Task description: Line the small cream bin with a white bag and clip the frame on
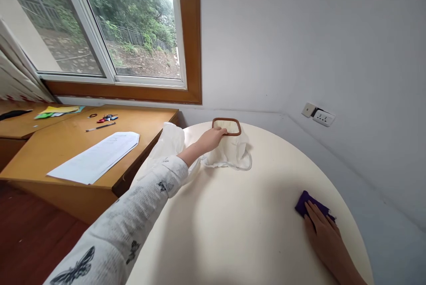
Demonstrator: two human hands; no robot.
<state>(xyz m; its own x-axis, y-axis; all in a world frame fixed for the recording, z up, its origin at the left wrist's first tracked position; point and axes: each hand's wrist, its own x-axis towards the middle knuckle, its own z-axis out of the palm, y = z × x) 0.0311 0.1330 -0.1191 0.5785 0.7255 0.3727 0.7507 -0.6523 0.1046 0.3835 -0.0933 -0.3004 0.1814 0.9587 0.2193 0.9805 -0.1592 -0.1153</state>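
Note:
My left hand [214,137] reaches to the far side of a round cream table [246,214] and is closed on the near edge of a brown rounded frame [235,134]. Thin white cloth [233,154] hangs from this frame and spreads over the tabletop, partly hidden by my forearm. Near the table's right edge, my right hand [321,229] presses a folded purple cloth [304,200] against the surface. Its fingers lie along the cloth, and the thumb is hard to make out.
At left, a wooden desk [146,160] holds white paper sheets [96,156], a dark pen [100,127], small coloured items [107,118] and a black ring [92,116]. More white cloth [173,136] lies between desk and table. A wall with sockets [323,117] borders the table's far side.

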